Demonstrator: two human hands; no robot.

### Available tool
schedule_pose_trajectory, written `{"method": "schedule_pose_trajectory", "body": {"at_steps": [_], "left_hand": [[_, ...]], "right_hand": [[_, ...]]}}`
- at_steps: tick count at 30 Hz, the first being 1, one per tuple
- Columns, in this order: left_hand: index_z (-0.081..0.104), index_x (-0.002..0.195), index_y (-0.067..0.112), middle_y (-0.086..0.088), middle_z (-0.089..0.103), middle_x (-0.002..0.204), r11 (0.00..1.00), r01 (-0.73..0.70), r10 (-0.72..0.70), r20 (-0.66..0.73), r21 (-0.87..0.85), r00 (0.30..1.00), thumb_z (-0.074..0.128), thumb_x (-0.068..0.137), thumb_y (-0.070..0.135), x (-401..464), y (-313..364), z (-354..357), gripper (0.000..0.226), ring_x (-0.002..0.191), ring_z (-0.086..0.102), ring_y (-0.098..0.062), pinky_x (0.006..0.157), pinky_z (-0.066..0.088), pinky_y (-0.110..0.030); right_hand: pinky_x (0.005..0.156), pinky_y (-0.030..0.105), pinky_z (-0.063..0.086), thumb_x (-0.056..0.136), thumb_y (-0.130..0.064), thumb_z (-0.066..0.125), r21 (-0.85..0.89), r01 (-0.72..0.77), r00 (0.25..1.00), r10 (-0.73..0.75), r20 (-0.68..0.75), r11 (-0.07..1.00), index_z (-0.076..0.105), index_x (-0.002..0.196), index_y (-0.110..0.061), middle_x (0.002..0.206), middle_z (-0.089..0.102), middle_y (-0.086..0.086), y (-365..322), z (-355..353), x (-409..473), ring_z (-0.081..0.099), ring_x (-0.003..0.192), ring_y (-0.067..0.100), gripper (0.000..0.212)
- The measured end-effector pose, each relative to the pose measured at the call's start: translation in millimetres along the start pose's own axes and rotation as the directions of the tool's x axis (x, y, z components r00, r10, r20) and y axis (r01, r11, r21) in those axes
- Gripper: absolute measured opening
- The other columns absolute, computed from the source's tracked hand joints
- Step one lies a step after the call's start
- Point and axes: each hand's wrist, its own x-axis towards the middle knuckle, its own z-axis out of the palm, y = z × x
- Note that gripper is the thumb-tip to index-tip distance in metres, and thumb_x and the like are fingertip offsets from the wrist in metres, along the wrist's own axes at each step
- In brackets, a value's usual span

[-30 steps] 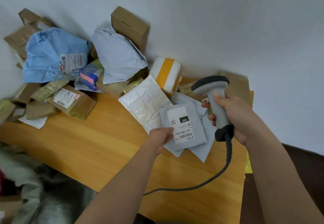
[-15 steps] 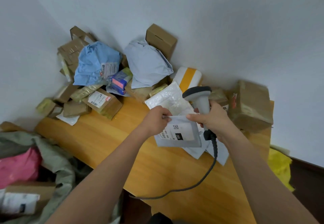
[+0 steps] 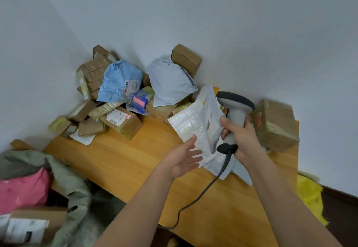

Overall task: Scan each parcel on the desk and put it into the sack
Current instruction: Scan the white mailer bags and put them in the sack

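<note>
We see a wooden desk [image 3: 124,161] set against two walls. At its far left corner lies a pile of cardboard boxes [image 3: 93,72], with a blue bag [image 3: 118,80] leaning on them. In front of these, a labelled box [image 3: 122,121] and smaller boxes [image 3: 91,127] rest on the desk near its left edge. Along the far edge lie a grey bag [image 3: 170,84] and a tall box [image 3: 186,59]. A taped box [image 3: 275,124] sits at the far right corner. A bubble mailer [image 3: 186,124] and grey mailers [image 3: 240,171] lie nearer the middle. A cable [image 3: 193,204] crosses the near edge.
</note>
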Motion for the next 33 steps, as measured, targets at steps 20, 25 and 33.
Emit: {"method": "schedule_pose_trajectory", "body": {"at_steps": [20,25,33], "left_hand": [[0.056,0.129,0.009,-0.006,0.065,0.121,0.897,-0.407,0.334,-0.337,-0.173,0.88,0.053,0.096,0.0,-4.2,22.6,-51.9,0.034,0.092,0.064,-0.019,0.065,0.051,-0.036],[0.056,0.119,0.013,-0.003,0.065,0.113,0.892,-0.425,0.345,-0.376,-0.156,0.86,0.055,0.095,0.0,-8.9,31.7,-57.8,0.027,0.087,0.064,-0.017,0.064,0.05,-0.036],[0.055,0.12,0.012,-0.005,0.064,0.117,0.885,-0.444,0.363,-0.389,-0.141,0.847,0.054,0.095,-0.002,-8.8,36.5,-54.6,0.029,0.086,0.063,-0.018,0.066,0.051,-0.036]], "right_hand": [[0.063,0.034,0.047,0.101,-0.049,0.045,-0.455,0.001,0.981,0.086,0.172,0.891,0.06,0.115,-0.009,0.078,0.062,0.01,-53.0,9.8,-43.1,0.057,0.06,0.018,0.044],[0.063,0.03,0.048,0.104,-0.044,0.04,-0.598,0.213,0.94,0.004,0.34,0.773,0.061,0.117,-0.015,0.081,0.062,0.008,-82.6,27.7,-78.6,0.059,0.055,0.009,0.038],[0.068,0.033,0.049,0.103,-0.039,0.043,-0.576,0.298,0.919,-0.066,0.387,0.761,0.06,0.11,-0.021,0.103,0.066,0.001,-104.7,29.5,-111.0,0.056,0.064,0.015,0.026]]}}
